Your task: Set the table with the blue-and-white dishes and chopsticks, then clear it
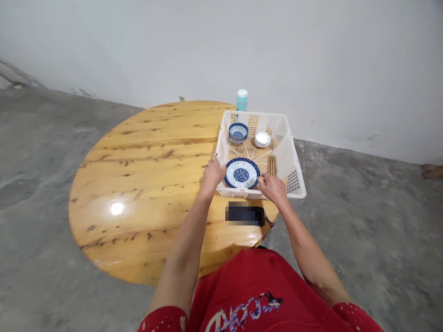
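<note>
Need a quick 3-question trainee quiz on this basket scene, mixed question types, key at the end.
1. True or false: the turquoise bottle stands inside the white basket.
2. Inside the basket, which of these sits nearest the person? A) stacked bowls B) blue-and-white plate C) small white dishes
3. Which hand is nearer the wooden sticks?

Key: 1. False; it stands outside, beyond the far wall. 2. B. 3. The right hand.
</note>
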